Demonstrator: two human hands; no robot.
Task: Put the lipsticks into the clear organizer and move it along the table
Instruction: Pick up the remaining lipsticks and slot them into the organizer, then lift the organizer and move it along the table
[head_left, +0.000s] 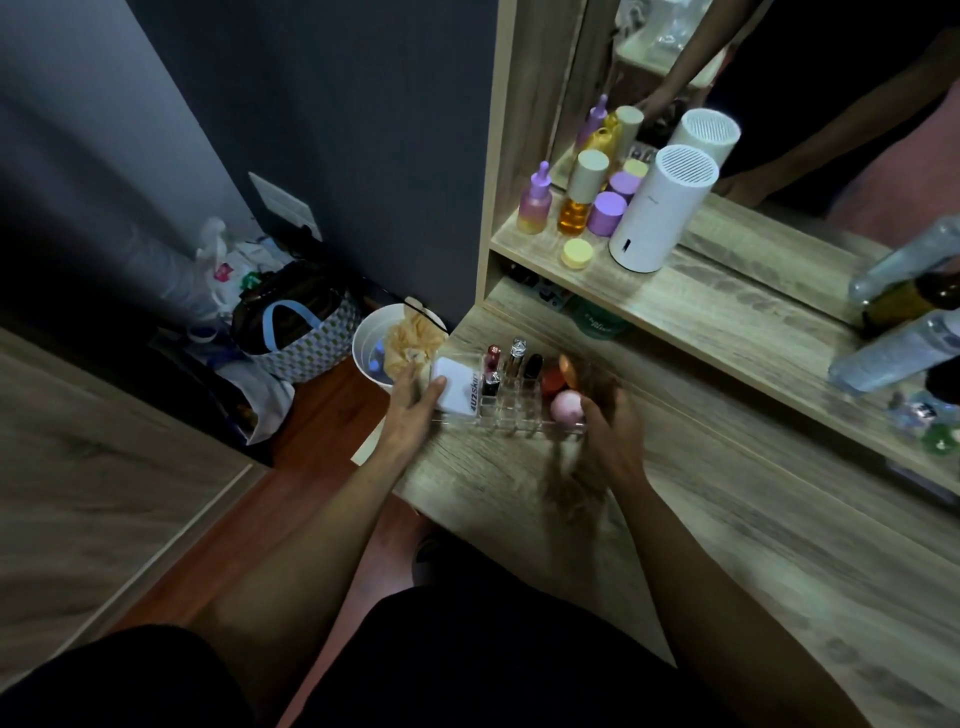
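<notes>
A clear organizer (524, 423) sits at the left end of the wooden table (727, 545). Several lipsticks (511, 364) stand upright in its back slots. A white compact (457, 387), a pink egg-shaped sponge (567, 407) and a red item (553, 382) also sit in it. My left hand (415, 410) grips the organizer's left end, thumb on the white compact. My right hand (610, 421) is curled around its right end.
A shelf above holds a white cylinder (662, 213), purple and amber bottles (576, 200) and a yellow jar (576, 253) before a mirror. Clear bottles (893, 348) lie at the right. Left of the table, on the floor, stand a white bin (387, 345) and a bag (301, 332).
</notes>
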